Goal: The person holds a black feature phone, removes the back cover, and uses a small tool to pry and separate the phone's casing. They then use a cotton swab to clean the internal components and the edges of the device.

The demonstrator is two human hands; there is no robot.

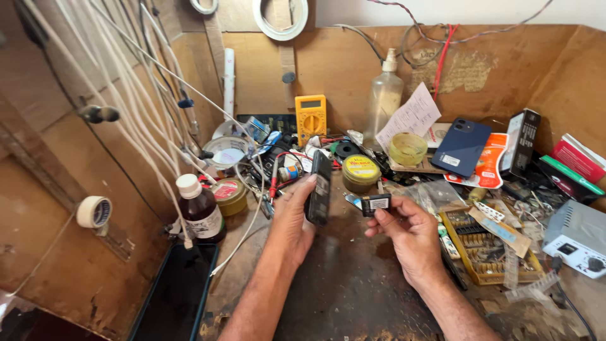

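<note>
My left hand (291, 218) holds a slim black mobile phone (319, 187) upright on its edge, its open back turned toward my right hand. My right hand (404, 232) pinches a small black battery (375, 204) with a white label between thumb and fingers, just to the right of the phone and a little apart from it. Both hands hover over the dark, worn workbench (353, 284).
A brown bottle with a white cap (199, 208) stands at the left, above a dark tablet (173, 293). Behind lie a yellow multimeter (310, 116), a spray bottle (384, 95), round tins (360, 170), a blue phone (462, 146), a yellow parts tray (486, 249), a grey device (577, 237) and white cables (145, 120).
</note>
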